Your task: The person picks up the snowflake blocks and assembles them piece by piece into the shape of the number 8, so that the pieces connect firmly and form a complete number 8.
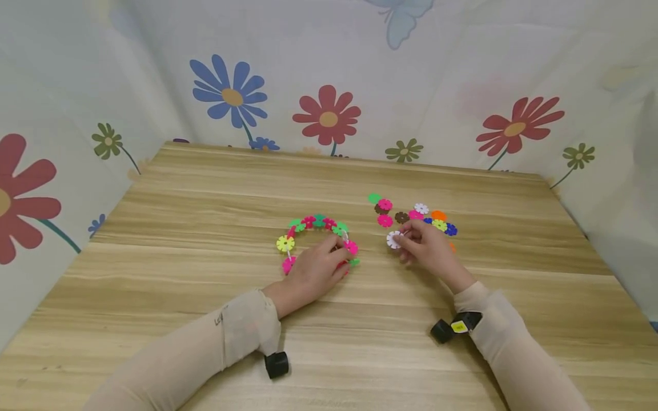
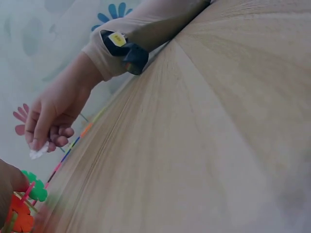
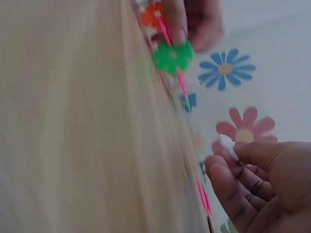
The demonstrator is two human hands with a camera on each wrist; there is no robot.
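A ring of linked snowflake discs (image 1: 319,220) in pink, green, teal and yellow lies on the wooden table. My left hand (image 1: 317,267) is over its near right side and covers part of it. In the right wrist view that hand's fingers pinch the ring at a green disc (image 3: 173,57), with an orange disc (image 3: 152,17) beside it. My right hand (image 1: 430,249), apart from the ring on its right, pinches a white snowflake disc (image 1: 393,240) between thumb and fingertips. The white disc (image 3: 227,144) stands on edge in the right wrist view.
Loose discs lie behind my right hand, among them a brown one (image 1: 401,217), a white one (image 1: 421,208), an orange one (image 1: 438,215) and a blue one (image 1: 450,229). A flower-printed cloth (image 1: 442,103) hangs behind the table (image 1: 205,188). Each sleeve carries a black wrist camera (image 1: 276,365).
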